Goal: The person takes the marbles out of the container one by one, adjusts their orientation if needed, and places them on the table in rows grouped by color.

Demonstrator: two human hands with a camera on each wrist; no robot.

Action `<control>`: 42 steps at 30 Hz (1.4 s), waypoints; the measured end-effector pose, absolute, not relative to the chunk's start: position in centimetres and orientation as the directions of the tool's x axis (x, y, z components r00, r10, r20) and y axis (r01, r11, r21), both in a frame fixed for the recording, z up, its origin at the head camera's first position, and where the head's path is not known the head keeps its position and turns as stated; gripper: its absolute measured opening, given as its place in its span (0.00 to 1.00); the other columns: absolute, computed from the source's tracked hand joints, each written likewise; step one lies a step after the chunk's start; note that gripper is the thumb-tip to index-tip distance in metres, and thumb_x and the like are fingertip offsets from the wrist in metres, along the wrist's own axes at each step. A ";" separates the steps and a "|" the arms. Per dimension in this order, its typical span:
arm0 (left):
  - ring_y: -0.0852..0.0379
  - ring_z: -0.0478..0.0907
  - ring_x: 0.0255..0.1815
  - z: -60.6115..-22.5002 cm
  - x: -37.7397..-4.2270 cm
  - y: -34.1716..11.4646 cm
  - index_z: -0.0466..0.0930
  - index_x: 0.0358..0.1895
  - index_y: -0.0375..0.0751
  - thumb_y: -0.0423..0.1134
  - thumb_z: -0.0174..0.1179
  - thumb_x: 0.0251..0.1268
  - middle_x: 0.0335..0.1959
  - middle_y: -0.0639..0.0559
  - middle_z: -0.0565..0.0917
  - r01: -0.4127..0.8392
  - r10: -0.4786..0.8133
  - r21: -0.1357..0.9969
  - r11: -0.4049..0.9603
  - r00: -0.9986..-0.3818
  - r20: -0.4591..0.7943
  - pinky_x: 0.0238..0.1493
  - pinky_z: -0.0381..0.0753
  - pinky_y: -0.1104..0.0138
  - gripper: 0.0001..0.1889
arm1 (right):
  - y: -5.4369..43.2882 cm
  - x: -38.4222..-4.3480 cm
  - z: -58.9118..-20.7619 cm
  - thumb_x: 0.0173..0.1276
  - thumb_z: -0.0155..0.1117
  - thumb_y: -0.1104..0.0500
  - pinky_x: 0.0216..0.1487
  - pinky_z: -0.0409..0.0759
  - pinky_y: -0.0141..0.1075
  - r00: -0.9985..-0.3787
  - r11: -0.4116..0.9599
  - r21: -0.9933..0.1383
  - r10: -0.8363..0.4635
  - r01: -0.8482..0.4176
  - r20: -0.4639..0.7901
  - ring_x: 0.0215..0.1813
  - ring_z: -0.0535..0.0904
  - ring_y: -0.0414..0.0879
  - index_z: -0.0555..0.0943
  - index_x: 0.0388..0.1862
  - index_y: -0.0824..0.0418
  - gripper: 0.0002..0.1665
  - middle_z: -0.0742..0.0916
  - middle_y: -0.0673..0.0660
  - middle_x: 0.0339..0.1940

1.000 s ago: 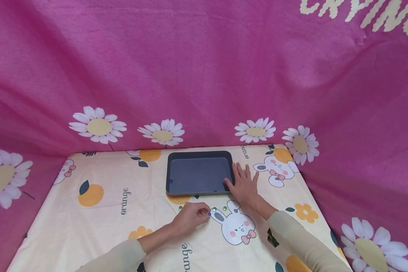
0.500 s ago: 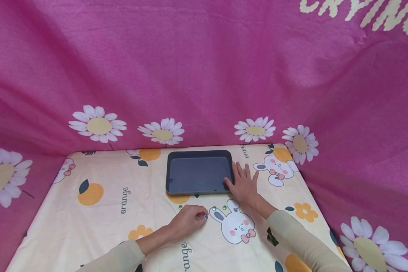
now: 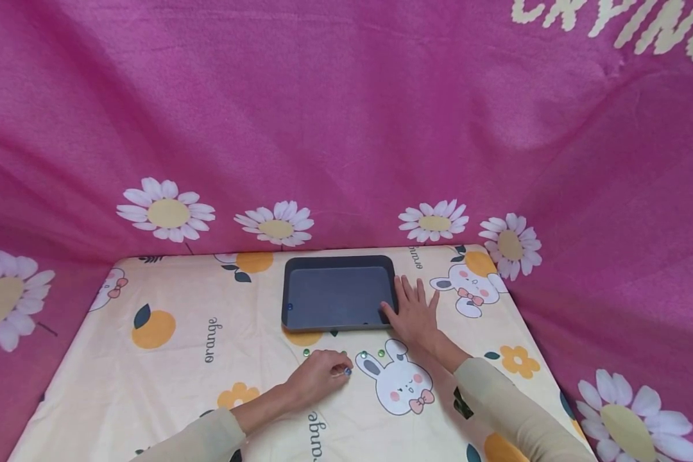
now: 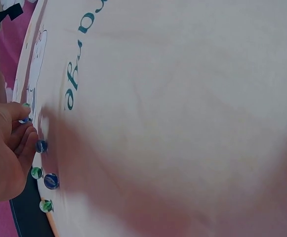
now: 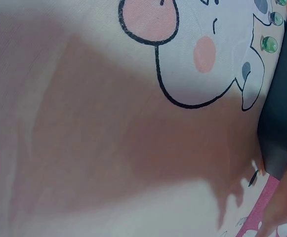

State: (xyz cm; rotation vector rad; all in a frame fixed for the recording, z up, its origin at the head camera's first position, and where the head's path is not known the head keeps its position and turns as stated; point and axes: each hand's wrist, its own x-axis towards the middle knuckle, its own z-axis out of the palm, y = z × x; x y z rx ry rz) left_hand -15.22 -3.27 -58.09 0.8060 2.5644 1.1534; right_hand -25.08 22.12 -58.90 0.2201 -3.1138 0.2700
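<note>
My left hand (image 3: 319, 377) pinches a blue marble (image 3: 348, 371) between thumb and fingertips, low over the tablecloth. In the left wrist view the pinched marble is partly hidden by the fingers. Two more blue marbles, one nearer the hand (image 4: 41, 146) and one larger-looking (image 4: 51, 181), lie beside it. A row of green marbles runs in front of the tray, among them a left one (image 3: 307, 352) and a right one (image 3: 382, 353). My right hand (image 3: 414, 316) rests with spread fingers against the right side of the dark grey tray (image 3: 335, 326), its thumb over the rim.
A single dark blue marble (image 3: 290, 307) lies inside the tray at its left edge. The cream tablecloth (image 3: 190, 385) bears printed rabbits, oranges and flowers. A pink daisy-print cloth (image 3: 346, 128) hangs behind and at both sides.
My left hand has drawn slightly left and toward me with the blue marble. A green marble now shows just beyond its fingers. The right hand and the tray stay in place.
</note>
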 end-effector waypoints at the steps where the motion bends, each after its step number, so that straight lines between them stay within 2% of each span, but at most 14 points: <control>1: 0.67 0.76 0.34 -58.1 -15.2 -3.2 0.88 0.44 0.43 0.31 0.68 0.62 0.35 0.58 0.85 0.394 0.562 0.739 0.546 -0.827 0.026 0.40 0.78 0.71 0.09 | 22.1 -25.1 -58.9 0.73 0.46 0.32 0.70 0.38 0.71 -0.990 0.975 -0.173 -0.139 -0.141 0.022 0.80 0.44 0.66 0.50 0.83 0.58 0.50 0.57 0.60 0.81; 6: 0.68 0.77 0.38 -58.4 -15.1 -3.1 0.88 0.44 0.45 0.33 0.68 0.62 0.37 0.61 0.85 0.417 0.569 0.707 0.572 -0.822 0.025 0.45 0.79 0.70 0.09 | 22.0 -24.9 -58.6 0.73 0.48 0.32 0.71 0.38 0.70 -0.990 0.972 -0.185 -0.142 -0.144 0.026 0.80 0.43 0.66 0.50 0.83 0.57 0.50 0.57 0.60 0.81; 15: 0.69 0.78 0.42 -58.4 -15.2 -3.0 0.88 0.46 0.46 0.34 0.67 0.64 0.39 0.63 0.85 0.417 0.571 0.685 0.597 -0.821 0.002 0.48 0.79 0.69 0.09 | 21.9 -24.9 -58.5 0.73 0.48 0.32 0.71 0.37 0.70 -0.989 0.972 -0.184 -0.143 -0.146 0.027 0.80 0.44 0.66 0.50 0.83 0.57 0.50 0.57 0.59 0.81; 28: 0.60 0.81 0.51 -58.6 -15.0 -3.0 0.88 0.44 0.46 0.34 0.68 0.63 0.42 0.60 0.87 0.507 0.605 0.616 0.603 -0.794 0.062 0.56 0.78 0.64 0.08 | 22.1 -25.1 -58.8 0.73 0.46 0.32 0.71 0.37 0.70 -0.988 0.971 -0.184 -0.148 -0.151 0.031 0.80 0.44 0.66 0.49 0.83 0.57 0.50 0.57 0.60 0.81; 34: 0.57 0.80 0.57 -58.7 -15.0 -2.8 0.88 0.45 0.47 0.34 0.68 0.64 0.45 0.60 0.87 0.513 0.606 0.586 0.627 -0.794 0.047 0.60 0.76 0.62 0.08 | 22.2 -25.1 -59.0 0.73 0.45 0.32 0.70 0.37 0.70 -0.988 0.972 -0.179 -0.151 -0.154 0.028 0.80 0.43 0.66 0.49 0.83 0.57 0.50 0.57 0.60 0.81; 42: 0.57 0.80 0.56 -58.7 -15.0 -2.7 0.88 0.45 0.46 0.34 0.67 0.63 0.44 0.60 0.87 0.526 0.614 0.573 0.628 -0.787 0.050 0.61 0.76 0.63 0.08 | 22.3 -25.1 -59.1 0.73 0.43 0.31 0.71 0.38 0.70 -0.989 0.974 -0.172 -0.148 -0.149 0.019 0.80 0.43 0.65 0.49 0.83 0.57 0.50 0.56 0.59 0.82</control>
